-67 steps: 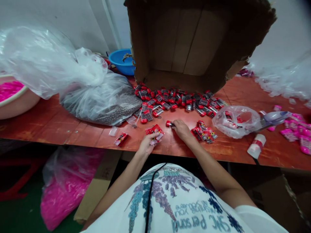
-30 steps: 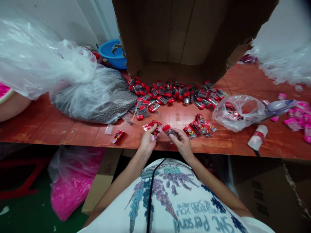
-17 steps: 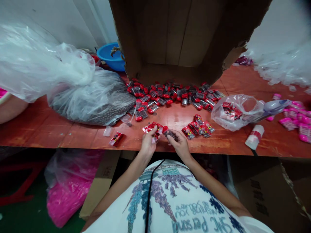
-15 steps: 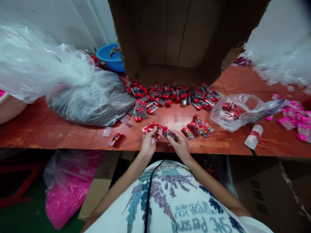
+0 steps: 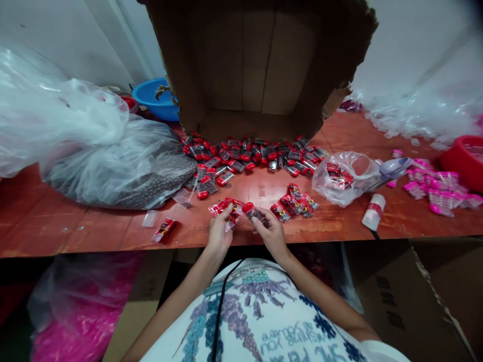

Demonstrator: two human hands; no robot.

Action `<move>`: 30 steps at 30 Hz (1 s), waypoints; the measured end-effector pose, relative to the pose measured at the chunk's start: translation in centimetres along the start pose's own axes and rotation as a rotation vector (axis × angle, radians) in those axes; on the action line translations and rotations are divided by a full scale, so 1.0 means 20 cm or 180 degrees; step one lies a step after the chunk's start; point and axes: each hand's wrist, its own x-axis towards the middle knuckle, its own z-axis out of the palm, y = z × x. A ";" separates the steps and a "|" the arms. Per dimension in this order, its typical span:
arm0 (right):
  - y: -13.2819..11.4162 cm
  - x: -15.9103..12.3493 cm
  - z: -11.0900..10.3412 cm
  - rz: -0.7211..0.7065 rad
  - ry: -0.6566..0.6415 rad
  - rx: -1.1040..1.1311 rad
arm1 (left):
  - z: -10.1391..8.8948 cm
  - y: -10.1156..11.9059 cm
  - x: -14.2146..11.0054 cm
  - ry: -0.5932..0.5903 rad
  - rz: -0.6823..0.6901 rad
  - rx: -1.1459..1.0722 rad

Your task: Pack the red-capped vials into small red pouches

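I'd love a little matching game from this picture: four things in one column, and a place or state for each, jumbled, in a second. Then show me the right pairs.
Column one
1. left hand
2. right hand
3. blue basin
4. pink pieces

Column two
A. just left of the box in the picture
B. holding a red-ended piece
C. at the right, beside the red basin
D. holding red printed wrappers

Right pairs: 1-D, 2-B, 3-A, 4-C
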 end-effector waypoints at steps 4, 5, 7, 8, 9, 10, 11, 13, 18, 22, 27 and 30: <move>-0.01 0.01 -0.01 0.0149 0.0057 0.0115 | 0.03 -0.02 -0.03 -0.0014 -0.0105 0.0075; -0.01 0.01 -0.01 0.0187 0.0072 0.0130 | 0.03 -0.02 -0.04 0.0008 -0.0125 0.0094; -0.02 0.00 -0.02 0.0228 0.0095 0.0162 | 0.04 -0.02 -0.04 0.0059 -0.0135 0.0103; -0.02 0.00 -0.02 0.0229 0.0097 0.0177 | 0.04 -0.02 -0.04 0.0067 -0.0121 0.0090; -0.02 0.00 -0.02 0.0220 0.0082 0.0187 | 0.04 -0.02 -0.03 0.0060 -0.0099 0.0068; -0.03 -0.01 -0.02 0.0204 0.0063 0.0189 | 0.03 -0.01 -0.02 0.0048 -0.0077 0.0040; -0.03 -0.01 -0.02 0.0187 0.0041 0.0183 | 0.03 -0.01 -0.02 0.0035 -0.0061 0.0011; -0.04 -0.02 -0.02 0.0166 0.0002 0.0157 | 0.02 0.00 0.00 0.0008 -0.0055 -0.0040; -0.04 -0.03 -0.01 0.0113 -0.0001 0.0205 | 0.00 -0.01 0.02 0.0044 -0.0103 -0.0042; -0.04 -0.03 -0.01 0.0059 -0.0018 0.0126 | 0.00 -0.02 0.02 0.0023 -0.0099 -0.0013; -0.04 -0.02 -0.01 0.0177 0.0024 0.0114 | 0.00 -0.02 0.01 0.0023 -0.0211 0.0008; -0.03 -0.01 -0.02 0.0212 0.0030 0.0145 | 0.00 -0.02 0.00 0.0008 -0.0258 0.0007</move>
